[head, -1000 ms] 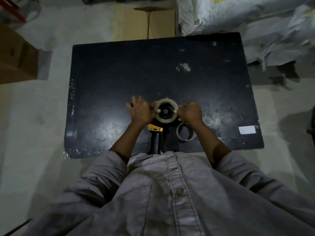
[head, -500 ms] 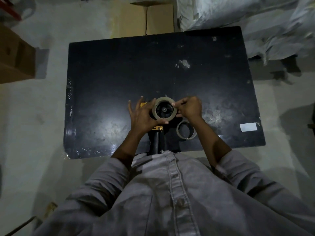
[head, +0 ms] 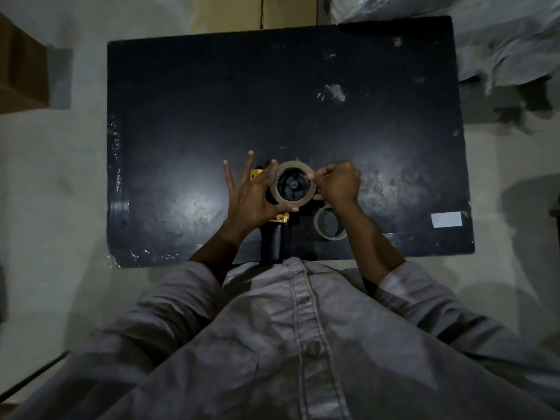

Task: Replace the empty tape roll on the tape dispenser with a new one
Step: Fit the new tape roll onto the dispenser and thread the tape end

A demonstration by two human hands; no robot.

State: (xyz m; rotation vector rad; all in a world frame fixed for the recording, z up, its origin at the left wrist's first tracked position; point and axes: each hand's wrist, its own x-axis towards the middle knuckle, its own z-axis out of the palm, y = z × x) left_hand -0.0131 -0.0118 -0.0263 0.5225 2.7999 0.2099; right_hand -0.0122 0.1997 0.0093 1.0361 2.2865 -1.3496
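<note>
A new roll of tape (head: 306, 170) sits around the black spoked hub of the tape dispenser (head: 274, 237), which lies on the black table with its black handle toward me and yellow plates showing. My left hand (head: 250, 195) cups the roll's left side, thumb under it and fingers spread. My right hand (head: 338, 181) pinches the roll's right edge with closed fingers. The empty cardboard core (head: 328, 224) lies flat on the table just right of the handle, partly hidden by my right wrist.
The black table (head: 197, 116) stands on a pale floor. A white label (head: 446, 220) is stuck near its right front corner. Cardboard boxes (head: 21, 68) stand left and at the back; plastic-wrapped bundles (head: 500, 40) lie at the back right.
My left hand has slid round to cup the roll with its fingers spread wider. My right hand has closed tighter on the roll's right edge. The camera has tilted slightly.
</note>
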